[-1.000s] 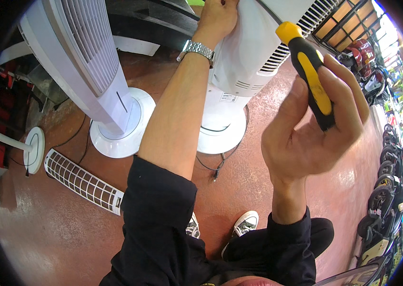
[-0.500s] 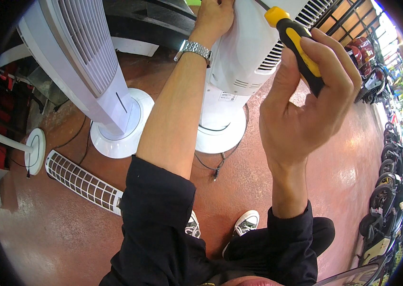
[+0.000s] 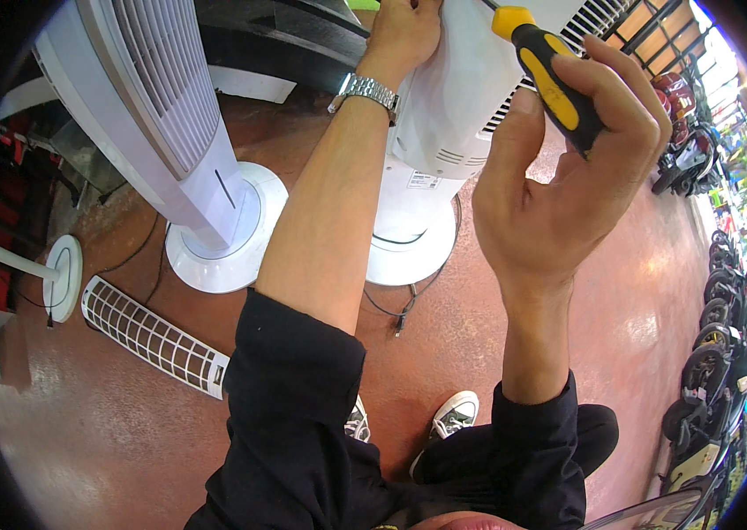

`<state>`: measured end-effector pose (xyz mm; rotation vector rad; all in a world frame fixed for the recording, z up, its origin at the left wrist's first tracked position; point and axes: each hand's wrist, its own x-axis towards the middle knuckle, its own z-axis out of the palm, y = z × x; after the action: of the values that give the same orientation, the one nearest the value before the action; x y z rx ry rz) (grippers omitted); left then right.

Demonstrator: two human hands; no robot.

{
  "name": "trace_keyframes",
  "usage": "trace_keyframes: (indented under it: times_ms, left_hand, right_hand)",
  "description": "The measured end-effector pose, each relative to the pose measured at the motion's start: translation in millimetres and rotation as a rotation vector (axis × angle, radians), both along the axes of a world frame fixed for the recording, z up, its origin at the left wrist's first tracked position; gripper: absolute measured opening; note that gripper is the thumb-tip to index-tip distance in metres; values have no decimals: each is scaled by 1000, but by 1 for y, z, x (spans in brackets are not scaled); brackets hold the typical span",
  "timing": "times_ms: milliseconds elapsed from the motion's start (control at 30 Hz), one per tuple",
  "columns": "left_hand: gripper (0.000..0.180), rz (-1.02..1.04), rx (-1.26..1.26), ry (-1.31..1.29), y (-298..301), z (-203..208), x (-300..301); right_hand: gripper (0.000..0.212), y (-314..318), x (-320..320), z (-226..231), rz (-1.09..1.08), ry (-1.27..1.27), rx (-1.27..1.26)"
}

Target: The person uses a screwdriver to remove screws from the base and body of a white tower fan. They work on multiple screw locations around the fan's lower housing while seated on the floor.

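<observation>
In my right hand (image 3: 559, 199) is a screwdriver (image 3: 552, 87) with a black and yellow handle, pinched between thumb and fingers. Its shaft runs up and left past the picture's top edge, so the tip is hidden. My left hand (image 3: 404, 42), with a metal watch on its wrist, is against the upper part of a white tower-shaped fan or cooler (image 3: 440, 132). The left fingers look curled but are partly cut off at the top, and what they hold does not show. Dark vent slats and a label are on this unit, which stands on a round white base.
A second white tower unit (image 3: 153, 115) stands to the left on a round base (image 3: 267, 190). A white grid grille (image 3: 157, 340) lies on the reddish floor near a small round stand (image 3: 64, 278). A power cord's plug (image 3: 398, 331) lies ahead of my shoes. Parked motorbikes (image 3: 709, 362) line the right.
The screwdriver handle has turned in my right hand, showing its yellow panel more squarely, and the fingers have shifted around it. My left hand has moved slightly right.
</observation>
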<state>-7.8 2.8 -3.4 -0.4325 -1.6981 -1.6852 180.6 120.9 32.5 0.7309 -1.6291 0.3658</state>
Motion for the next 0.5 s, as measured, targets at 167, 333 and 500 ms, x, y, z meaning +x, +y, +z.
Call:
trace_keyframes:
  times_ms: [167,333,500]
  left_hand:
    - [48,-17,15,16,1,1,1]
    - [48,-16,17,9,1,-1,-3]
    - [48,-15,27,-1,1,1,-3]
  right_hand:
    - [34,10,-11,-7,242,-119,-13]
    - [32,8,-5,-5,4,-11,40]
    - [31,27,-3,1,-135,-26,81]
